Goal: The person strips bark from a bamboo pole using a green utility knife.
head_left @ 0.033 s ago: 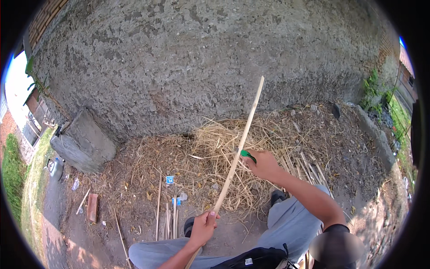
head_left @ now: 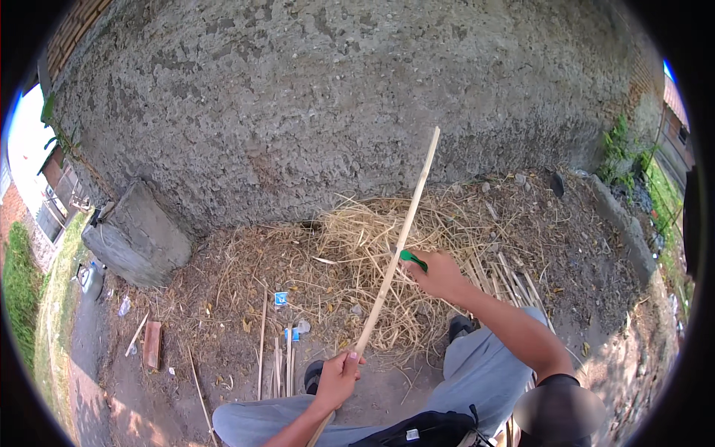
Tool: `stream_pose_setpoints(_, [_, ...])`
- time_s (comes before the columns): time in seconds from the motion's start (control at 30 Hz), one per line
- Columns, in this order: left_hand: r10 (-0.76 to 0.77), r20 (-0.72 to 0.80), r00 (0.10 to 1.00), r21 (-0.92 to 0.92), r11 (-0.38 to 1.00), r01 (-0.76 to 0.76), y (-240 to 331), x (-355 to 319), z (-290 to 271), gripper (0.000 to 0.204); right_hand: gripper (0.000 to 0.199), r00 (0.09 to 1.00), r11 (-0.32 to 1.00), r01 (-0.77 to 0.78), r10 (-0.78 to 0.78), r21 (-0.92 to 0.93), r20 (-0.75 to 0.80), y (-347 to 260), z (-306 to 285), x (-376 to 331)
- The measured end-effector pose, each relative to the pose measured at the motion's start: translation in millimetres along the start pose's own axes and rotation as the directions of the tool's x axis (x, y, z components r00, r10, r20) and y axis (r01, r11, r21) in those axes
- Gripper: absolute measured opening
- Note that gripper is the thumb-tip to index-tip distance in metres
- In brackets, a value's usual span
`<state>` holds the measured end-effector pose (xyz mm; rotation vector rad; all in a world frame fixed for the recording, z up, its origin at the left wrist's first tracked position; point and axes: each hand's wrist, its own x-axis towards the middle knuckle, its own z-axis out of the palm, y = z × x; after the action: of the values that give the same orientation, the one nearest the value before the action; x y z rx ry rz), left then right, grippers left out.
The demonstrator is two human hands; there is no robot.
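My left hand [head_left: 338, 380] is closed around the lower part of a long pale wooden strip [head_left: 415, 195]. The strip slants up and to the right, its far end in front of the wall. In my right hand [head_left: 443, 277] is a knife with a green handle [head_left: 412, 259]. The fingers wrap the handle, and the knife's short blade lies against the strip at about its middle. Much of the blade is hidden by the strip and too small to make out. Below the strip's middle lies a heap of thin pale shavings [head_left: 398, 320].
A rough grey wall [head_left: 313, 112] rises ahead. At the left stand a concrete block [head_left: 141, 238] and a grey jug [head_left: 91, 283]. A reddish brick [head_left: 153, 345] and several narrow strips [head_left: 277, 369] lie on the ground. More strips [head_left: 518, 287] lie beside my right knee.
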<state>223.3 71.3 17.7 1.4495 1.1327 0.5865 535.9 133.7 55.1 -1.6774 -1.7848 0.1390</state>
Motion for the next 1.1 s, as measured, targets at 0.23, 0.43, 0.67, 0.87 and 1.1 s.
stream_pose_setpoints(0.23, [-0.087, 0.074, 0.993, -0.088, 0.992, 0.094, 4.5, -3.4, -4.6, 0.032, 0.032, 0.719, 0.458, -0.694, 0.476, 0.555, 0.507, -9.9, -11.9, 2.8])
stream_pose_setpoints(0.43, [-0.246, 0.148, 0.958, -0.186, 0.944, 0.271, 18.1, -7.5, -5.6, 0.032, 0.042, 0.62, 0.09, -0.781, 0.237, 0.618, 0.748, -2.0, -25.2, 3.3])
stream_pose_setpoints(0.67, [-0.273, 0.151, 0.95, -0.217, 0.928, 0.301, 4.4, -5.4, -6.8, 0.032, 0.048, 0.993, 0.991, 0.065, -0.053, -0.116, 0.103, -1.1, 0.9, -22.3])
stream_pose_setpoints(0.87, [-0.16, 0.078, 0.984, -0.17, 0.97, 0.171, -2.1, -9.6, 8.5, 0.03, 0.037, 0.989, 0.886, 0.055, -0.113, -0.461, -0.1, 14.5, 28.1, -24.4])
stream_pose_setpoints(1.1, [-0.304, 0.133, 0.943, -0.123, 0.939, 0.32, 6.5, -15.9, 15.0, 0.031, 0.023, 0.996, 0.883, -0.033, 0.066, -0.467, 0.054, 10.3, 36.2, -18.7])
